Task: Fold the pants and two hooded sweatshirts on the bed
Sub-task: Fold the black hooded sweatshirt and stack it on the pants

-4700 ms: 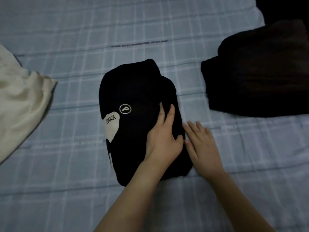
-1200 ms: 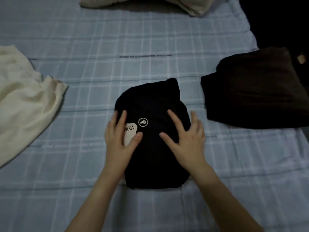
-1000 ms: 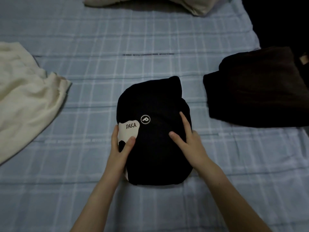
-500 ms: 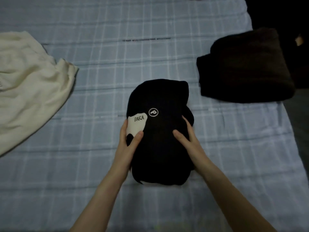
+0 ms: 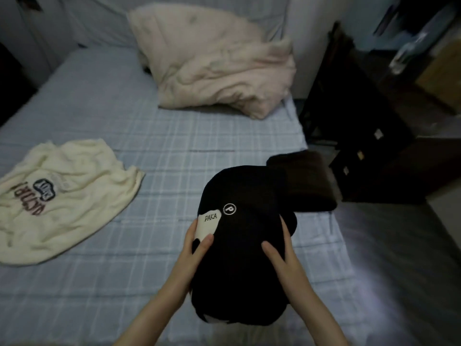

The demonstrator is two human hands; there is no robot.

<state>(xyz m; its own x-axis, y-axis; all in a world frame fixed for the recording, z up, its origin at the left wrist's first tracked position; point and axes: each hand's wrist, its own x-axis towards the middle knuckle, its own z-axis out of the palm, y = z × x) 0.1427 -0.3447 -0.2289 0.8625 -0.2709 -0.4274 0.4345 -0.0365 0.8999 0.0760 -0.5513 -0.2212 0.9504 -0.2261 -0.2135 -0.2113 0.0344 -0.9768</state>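
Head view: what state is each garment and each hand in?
black sweatshirt, folded into a bundle, held between both hands
cream sweatshirt, unfolded, lying crumpled on the bed
pants, folded, partly hidden behind the black sweatshirt
left hand, grips the black sweatshirt's left side
right hand, grips the black sweatshirt's right side

Left hand (image 5: 197,248), right hand (image 5: 280,255) lifted black hoodie (image 5: 244,258) toward folded pants (image 5: 309,186).

black sweatshirt (image 5: 244,258): "PAKA" on white patch (image 5: 208,222) | circled "P" logo (image 5: 229,209) beside it
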